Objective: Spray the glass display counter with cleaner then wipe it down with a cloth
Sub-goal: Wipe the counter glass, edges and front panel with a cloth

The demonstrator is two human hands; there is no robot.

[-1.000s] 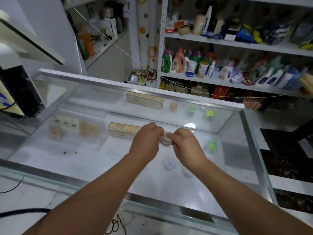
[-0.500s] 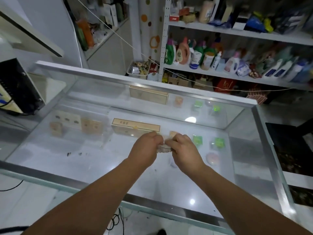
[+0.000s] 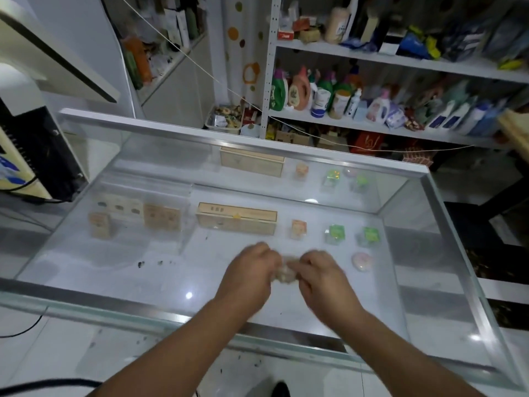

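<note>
Glass display counter (image 3: 289, 157): clear flat top in a silver metal frame; fills the middle of the view, directly beneath both hands; tan boxes (image 3: 237, 222) and green packets (image 3: 335, 234) visible inside through the top.
Cloth (image 3: 284, 275): small crumpled beige wad; held between the two hands, low over the near-centre part of the glass; too blurred to tell whether touching the surface.
Step in hand: judged as readying the cloth, bunching or folding it into a pad ahead of wiping; no spray bottle in view near the hands and no wet film discernible, so cannot tell whether spraying is done.
Next move: likely calls for freeing one hand, pressing the pad flat on the glass, then sweeping in overlapping strokes from one frame edge to the other; if unsprayed, fetching the cleaner first.
Left hand (image 3: 248, 277): knuckles up, fingers curled inward, pinching the left side of the wad; forearm reaching in from lower left.
Right hand (image 3: 320, 279): mirrored pose, fingers and thumb curled round the right side of the wad; blurred; forearm entering from lower right.
Spacing: hands nearly touching, only the wad between them.
</note>
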